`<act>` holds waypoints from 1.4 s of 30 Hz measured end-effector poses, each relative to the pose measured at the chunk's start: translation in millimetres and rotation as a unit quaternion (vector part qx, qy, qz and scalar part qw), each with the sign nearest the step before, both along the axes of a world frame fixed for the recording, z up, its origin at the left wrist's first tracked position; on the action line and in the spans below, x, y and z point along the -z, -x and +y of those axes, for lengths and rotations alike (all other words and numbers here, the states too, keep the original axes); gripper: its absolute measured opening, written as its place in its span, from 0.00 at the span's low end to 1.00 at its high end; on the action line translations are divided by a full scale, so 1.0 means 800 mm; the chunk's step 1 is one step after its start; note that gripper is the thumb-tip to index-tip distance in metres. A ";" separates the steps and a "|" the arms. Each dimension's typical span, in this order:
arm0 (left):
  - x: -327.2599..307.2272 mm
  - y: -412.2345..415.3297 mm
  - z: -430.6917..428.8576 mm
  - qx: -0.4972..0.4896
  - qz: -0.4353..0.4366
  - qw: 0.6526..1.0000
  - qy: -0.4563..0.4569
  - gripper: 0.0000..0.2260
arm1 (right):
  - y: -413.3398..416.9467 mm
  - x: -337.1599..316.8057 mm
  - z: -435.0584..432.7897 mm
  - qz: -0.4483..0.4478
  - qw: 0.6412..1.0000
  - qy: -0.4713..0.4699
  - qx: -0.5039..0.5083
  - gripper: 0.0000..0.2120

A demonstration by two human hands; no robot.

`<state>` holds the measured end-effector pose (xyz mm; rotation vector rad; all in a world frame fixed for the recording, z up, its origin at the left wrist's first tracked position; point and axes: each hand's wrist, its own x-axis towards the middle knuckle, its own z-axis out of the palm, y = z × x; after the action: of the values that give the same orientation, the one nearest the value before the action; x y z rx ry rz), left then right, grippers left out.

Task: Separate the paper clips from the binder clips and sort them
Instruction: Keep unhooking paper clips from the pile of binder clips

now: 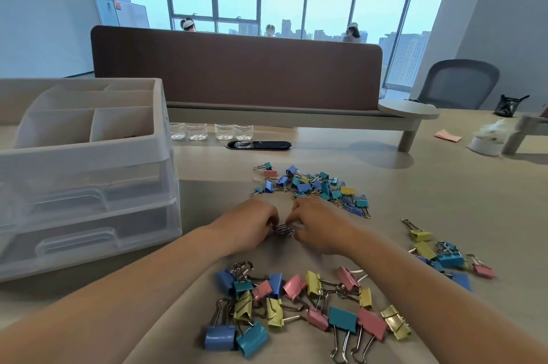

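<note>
Pinching from both sides, my left hand (252, 225) and right hand (318, 225) meet over a small bunch of silver paper clips (283, 229). Each grip is curled, with its fingertips closed on the wire bunch. I cannot tell whether the bunch rests on the worktop (444, 185) or sits just above it.

(a) Beyond the hands lies a mixed pile (311, 185) of small blue, teal, yellow and pink binder clips. Blue paper clips (353, 208) are tangled along its right edge. One loose clip (255, 179) lies just to the pile's left.

(b) Nearer to me, between the forearms, lies a spread of larger binder clips (296, 304) in blue, teal, pink and yellow. Most have their wire handles splayed.

(c) To the right, well apart from both, is a smaller group of binder clips (444, 254).

(d) At left stands a translucent drawer organiser (86, 168). It has open compartments on top and two drawers below, both pushed in.

(e) Behind the pile a row of clear bottles (212, 131) stands beneath a raised shelf. A brown divider panel (237, 67) rises behind that shelf.
</note>
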<state>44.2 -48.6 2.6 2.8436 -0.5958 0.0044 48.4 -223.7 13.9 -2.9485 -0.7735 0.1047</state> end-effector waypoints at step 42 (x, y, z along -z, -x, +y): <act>-0.006 -0.001 -0.008 -0.036 0.065 0.997 0.022 0.12 | 0.000 -0.002 0.027 0.019 0.999 0.027 0.030 0.07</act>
<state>45.2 -55.2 7.3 2.7949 -0.4614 -0.1521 48.5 -202.4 15.2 -3.0080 -0.6882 0.1786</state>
